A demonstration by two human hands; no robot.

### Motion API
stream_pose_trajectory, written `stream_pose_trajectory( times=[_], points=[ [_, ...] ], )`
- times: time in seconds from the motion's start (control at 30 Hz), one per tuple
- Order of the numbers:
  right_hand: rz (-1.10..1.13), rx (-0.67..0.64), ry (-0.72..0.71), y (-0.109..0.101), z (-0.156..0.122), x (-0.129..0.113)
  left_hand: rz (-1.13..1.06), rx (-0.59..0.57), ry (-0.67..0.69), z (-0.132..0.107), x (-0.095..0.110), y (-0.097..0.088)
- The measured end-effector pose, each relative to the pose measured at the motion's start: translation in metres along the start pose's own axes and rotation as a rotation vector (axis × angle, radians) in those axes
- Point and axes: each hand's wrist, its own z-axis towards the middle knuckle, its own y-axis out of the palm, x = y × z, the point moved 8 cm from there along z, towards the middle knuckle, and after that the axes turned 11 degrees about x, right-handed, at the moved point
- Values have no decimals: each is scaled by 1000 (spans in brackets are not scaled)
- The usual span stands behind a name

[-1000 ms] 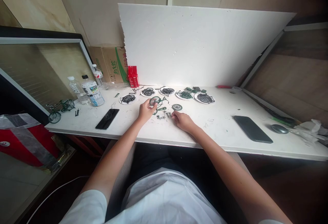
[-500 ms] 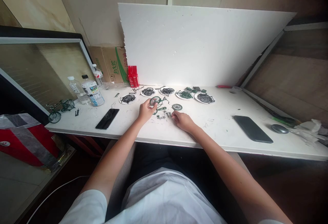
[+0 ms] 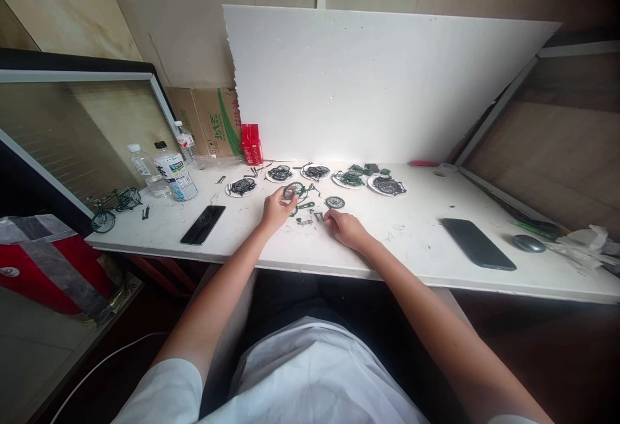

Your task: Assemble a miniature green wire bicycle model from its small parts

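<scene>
In the head view my left hand (image 3: 277, 209) is closed on a partly built green model bicycle (image 3: 303, 190), with its spoked wheel by my fingertips. To the right my right hand (image 3: 345, 227) is closed, its fingertips down near the tabletop. A small dark part (image 3: 318, 216) shows right beside those fingertips; whether they grip it or something else is hidden. A loose spoked wheel (image 3: 334, 202) lies just beyond my right hand. Between the hands are a green chain-guard-like piece (image 3: 306, 205) and small loose parts (image 3: 304, 222).
White plates of dark and green parts (image 3: 387, 185) line the back. A finished model bicycle (image 3: 116, 207), bottles (image 3: 176, 172) and a phone (image 3: 203, 225) are at the left. A dark phone-like slab (image 3: 478, 243) and a mouse (image 3: 528, 243) lie right.
</scene>
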Motion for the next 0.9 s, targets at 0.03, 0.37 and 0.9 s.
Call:
stream_pose_trajectory(
  times=[0.03, 0.37, 0.9],
  points=[
    [-1, -1, 1, 0, 0, 0, 0, 0, 0, 0, 0, 0],
    [-4, -2, 4, 0, 0, 0, -3, -1, 4, 0, 1, 0],
    [-29, -13, 18, -1, 0, 0, -4, -1, 1, -1, 3, 0]
  ],
)
